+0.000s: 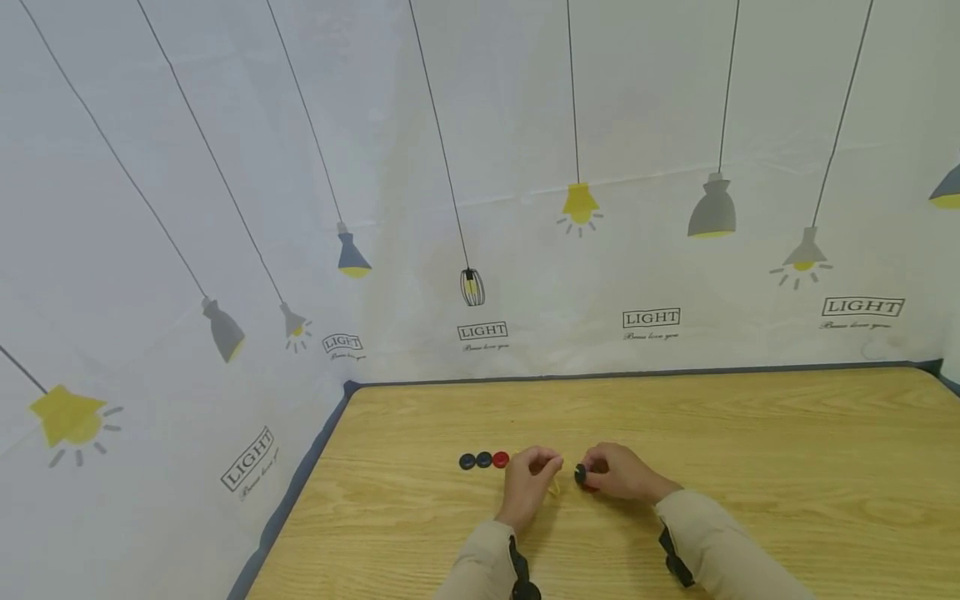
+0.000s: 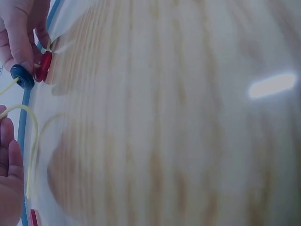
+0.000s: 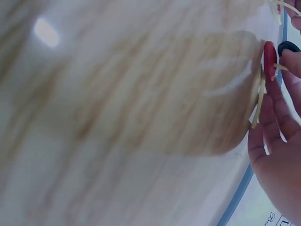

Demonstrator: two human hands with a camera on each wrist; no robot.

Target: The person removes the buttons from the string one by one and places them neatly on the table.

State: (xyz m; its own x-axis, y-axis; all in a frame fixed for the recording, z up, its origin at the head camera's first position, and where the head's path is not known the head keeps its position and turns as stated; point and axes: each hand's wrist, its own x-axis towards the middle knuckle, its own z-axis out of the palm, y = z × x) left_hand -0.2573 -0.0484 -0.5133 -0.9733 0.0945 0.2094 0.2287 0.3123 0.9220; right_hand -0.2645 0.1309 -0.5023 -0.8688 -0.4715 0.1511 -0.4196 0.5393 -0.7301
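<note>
My right hand (image 1: 618, 472) pinches a dark round bead (image 2: 22, 77) with a hole in its middle. A yellow cord (image 2: 31, 127) comes out of that hole and runs toward my left hand. Behind the dark bead, a red round bead (image 3: 270, 60) is on the same cord, close by the right fingers. A short piece of cord trails below it in the right wrist view. My left hand (image 1: 529, 479) pinches the cord between thumb and forefinger, a little apart from the bead. In the head view a cord loop hangs under the left fingertips.
Left of my left hand, two dark beads (image 1: 476, 460) and a red bead (image 1: 501, 459) lie in a row on the wooden table (image 1: 787, 483). A white wall sheet (image 1: 525, 250) printed with lamps rises behind the table's far and left edges.
</note>
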